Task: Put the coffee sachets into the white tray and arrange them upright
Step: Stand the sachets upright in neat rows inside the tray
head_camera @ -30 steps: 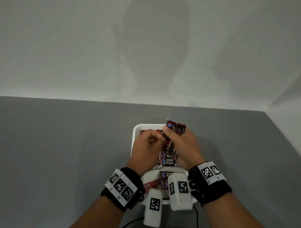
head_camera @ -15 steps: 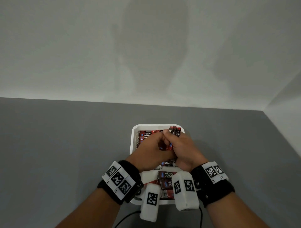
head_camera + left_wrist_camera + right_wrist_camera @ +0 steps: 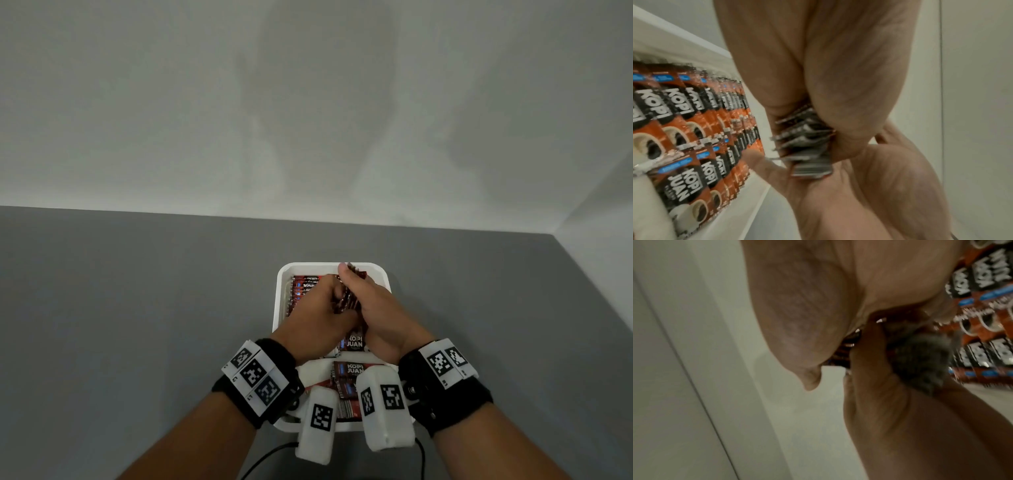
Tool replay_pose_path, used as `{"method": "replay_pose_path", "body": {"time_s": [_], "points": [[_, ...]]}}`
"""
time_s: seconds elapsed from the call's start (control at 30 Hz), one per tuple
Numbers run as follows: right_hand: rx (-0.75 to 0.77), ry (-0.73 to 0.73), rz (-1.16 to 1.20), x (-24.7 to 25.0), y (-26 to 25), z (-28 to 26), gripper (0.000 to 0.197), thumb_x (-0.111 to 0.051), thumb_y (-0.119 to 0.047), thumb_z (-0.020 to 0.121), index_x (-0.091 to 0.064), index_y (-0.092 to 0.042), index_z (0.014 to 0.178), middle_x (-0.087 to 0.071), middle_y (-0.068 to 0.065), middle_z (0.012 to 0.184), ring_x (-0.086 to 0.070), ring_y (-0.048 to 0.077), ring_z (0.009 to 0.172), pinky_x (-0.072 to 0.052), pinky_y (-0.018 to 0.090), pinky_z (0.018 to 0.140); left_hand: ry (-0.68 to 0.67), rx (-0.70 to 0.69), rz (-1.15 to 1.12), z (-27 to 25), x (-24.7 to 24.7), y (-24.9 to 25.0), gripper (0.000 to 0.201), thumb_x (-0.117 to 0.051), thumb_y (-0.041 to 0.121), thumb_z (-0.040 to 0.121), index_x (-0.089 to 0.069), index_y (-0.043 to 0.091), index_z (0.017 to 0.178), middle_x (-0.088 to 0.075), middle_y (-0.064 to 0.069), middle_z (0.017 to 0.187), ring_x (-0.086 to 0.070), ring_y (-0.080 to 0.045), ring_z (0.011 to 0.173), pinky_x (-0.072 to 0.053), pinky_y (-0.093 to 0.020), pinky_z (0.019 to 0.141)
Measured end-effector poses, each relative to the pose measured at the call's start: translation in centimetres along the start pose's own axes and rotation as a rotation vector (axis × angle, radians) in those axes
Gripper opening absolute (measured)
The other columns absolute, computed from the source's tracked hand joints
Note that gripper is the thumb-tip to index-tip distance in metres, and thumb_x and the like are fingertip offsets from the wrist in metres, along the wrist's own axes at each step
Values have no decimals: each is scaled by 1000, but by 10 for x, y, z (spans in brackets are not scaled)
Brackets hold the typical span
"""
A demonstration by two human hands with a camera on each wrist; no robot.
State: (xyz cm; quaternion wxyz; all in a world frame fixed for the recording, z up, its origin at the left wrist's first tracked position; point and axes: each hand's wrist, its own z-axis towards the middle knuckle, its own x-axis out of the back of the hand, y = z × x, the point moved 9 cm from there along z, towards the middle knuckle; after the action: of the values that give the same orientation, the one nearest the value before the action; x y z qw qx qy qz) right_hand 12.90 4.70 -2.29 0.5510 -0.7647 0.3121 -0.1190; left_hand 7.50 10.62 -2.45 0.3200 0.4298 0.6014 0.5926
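A white tray (image 3: 284, 270) sits at the table's middle. Red and black coffee sachets (image 3: 303, 291) stand in rows along its left side, seen close in the left wrist view (image 3: 684, 123). My left hand (image 3: 329, 301) and right hand (image 3: 356, 291) meet over the tray's right part and both grip one bundle of sachets (image 3: 347, 301) between them. The bundle's silver edges (image 3: 803, 146) show between thumb and palm, above the tray floor. In the right wrist view the bundle (image 3: 918, 356) is blurred.
A second white tray (image 3: 284, 425) lies nearer me under my wrists, with several loose sachets (image 3: 349, 373) flat in it. Grey table spreads to both sides. White walls close the far edge and the right side. A black cable (image 3: 267, 455) runs at the near edge.
Both hands have carried the bundle down and forward into the far tray. It stood above the rim a second ago and is now mostly hidden between my hands.
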Motion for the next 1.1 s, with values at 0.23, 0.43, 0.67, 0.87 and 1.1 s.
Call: {"method": "replay_pose_path", "body": {"time_s": [0.23, 0.43, 0.67, 0.87, 1.1], "points": [[308, -230, -693, 5, -29, -18, 143, -100, -50, 41, -15, -48, 155, -44, -19, 149, -53, 7, 132, -50, 42, 107, -63, 92, -776, -12, -5, 1, 27, -52, 0, 97, -55, -4, 123, -65, -25, 99, -65, -29, 80, -60, -34, 72], [507, -207, -1013, -12, -43, -22, 130, -94, -29, 57, -14, -29, 159, -31, -19, 149, -30, 0, 140, -38, 32, 115, -56, 151, -844, -15, -11, 4, 54, -62, 22, 94, -46, -5, 137, -63, -26, 117, -67, -32, 103, -58, -38, 87], [483, -255, -1025, -20, -37, -23, 139, -94, -29, 54, -2, -36, 159, -29, -21, 144, -32, 3, 140, -40, 32, 113, -113, 172, -774, -19, -16, 0, 51, -54, 32, 98, -52, -7, 131, -71, -19, 105, -73, -26, 94, -60, -34, 79], [378, -138, -718, 7, -44, -17, 111, -84, -65, 63, -27, -40, 155, -30, -21, 155, -38, -1, 139, -45, 37, 110, 27, 93, -711, -7, 16, 4, 15, -58, 6, 98, -61, -6, 106, -67, -26, 95, -71, -35, 83, -61, -42, 75], [236, 13, -328, 25, -33, -4, 34, -80, -8, 84, -67, -15, 115, -77, 13, 91, -75, 30, 87, -61, 50, 82, 247, -12, -597, -1, 31, 7, 35, -71, 4, 90, -58, -12, 118, -66, -37, 113, -66, -54, 105, -54, -62, 92]]}}
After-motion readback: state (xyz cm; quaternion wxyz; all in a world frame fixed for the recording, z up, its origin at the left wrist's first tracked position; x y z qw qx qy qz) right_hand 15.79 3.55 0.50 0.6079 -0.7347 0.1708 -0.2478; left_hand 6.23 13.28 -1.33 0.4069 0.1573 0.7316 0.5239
